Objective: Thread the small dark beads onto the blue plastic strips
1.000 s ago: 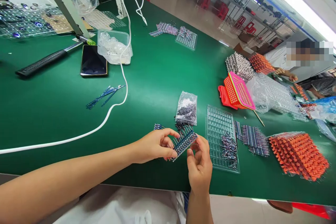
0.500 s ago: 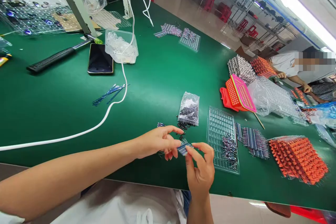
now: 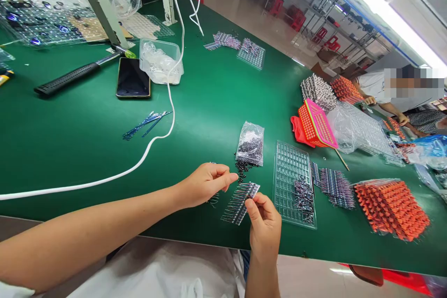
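Note:
My right hand pinches one edge of a strip of small parts with thin wire legs. The strip slants over the table, legs pointing left. My left hand is apart from the strip, its thumb and forefinger pressed together beside a loose pile of tiny black beads. Whatever sits between those fingertips is too small to see. Behind the pile, a clear plastic bag holds more black beads. Some wire-legged pieces lie partly hidden under my left hand.
Right of my hands lies a clear compartment tray with wire-legged parts, beside stacked strips and orange pieces. A basket stands behind. A white cable, phone and hammer are left. A co-worker sits far right.
My left hand has let go of the strip and moved slightly left and up, its fingers closing beside the beads. My right hand has turned the strip so its face and legs show.

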